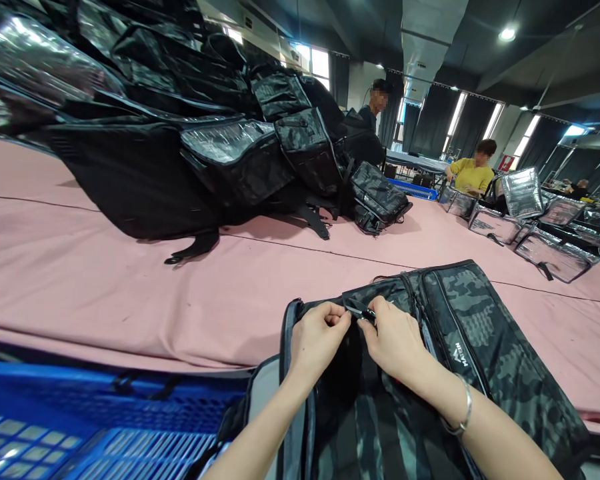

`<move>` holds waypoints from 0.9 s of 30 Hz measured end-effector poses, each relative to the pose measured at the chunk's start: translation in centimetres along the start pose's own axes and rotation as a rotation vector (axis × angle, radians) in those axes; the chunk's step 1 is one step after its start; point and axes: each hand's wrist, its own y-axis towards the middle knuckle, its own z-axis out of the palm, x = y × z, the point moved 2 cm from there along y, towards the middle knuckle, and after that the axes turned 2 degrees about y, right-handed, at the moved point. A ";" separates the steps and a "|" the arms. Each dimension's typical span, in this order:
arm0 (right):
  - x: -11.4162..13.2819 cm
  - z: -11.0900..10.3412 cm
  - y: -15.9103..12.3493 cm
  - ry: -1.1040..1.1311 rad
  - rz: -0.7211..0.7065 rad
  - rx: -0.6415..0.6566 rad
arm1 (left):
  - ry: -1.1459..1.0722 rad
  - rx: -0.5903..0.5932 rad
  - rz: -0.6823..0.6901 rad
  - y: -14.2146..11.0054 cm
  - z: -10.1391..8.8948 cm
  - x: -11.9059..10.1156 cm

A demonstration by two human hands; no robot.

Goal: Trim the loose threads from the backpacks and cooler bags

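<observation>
A dark camouflage backpack [500, 327] lies before me on the table's near edge, its side panel opened out. At the bag's upper edge my left hand [320, 333] is closed in a pinch; whatever sits between its fingertips is too small to make out. My right hand [393, 333], with a metal bracelet on the wrist, is closed around a small pair of thread snips [357, 309]. The blades point left, close to the left fingertips. Part of the bag's edge is hidden behind both hands.
Black and camouflage bags with silver lining [230, 143] are heaped on the pink-covered table [180, 293]. Blue plastic baskets [145, 440] stand below at the left. More silver-lined bags [555, 253] lie at the right. A person in yellow [470, 175] and another in dark clothing [369, 115] are beyond.
</observation>
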 end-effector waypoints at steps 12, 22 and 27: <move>0.5 0.4 -0.1 -0.012 -0.007 -0.048 | 0.026 -0.132 0.179 -0.6 0.4 0.2; -0.9 1.4 1.2 0.638 -0.070 -0.314 | -0.025 -0.098 0.146 -0.4 0.7 0.7; -1.5 0.6 1.5 0.572 -0.023 -0.305 | -0.182 -0.044 0.082 0.4 0.7 1.6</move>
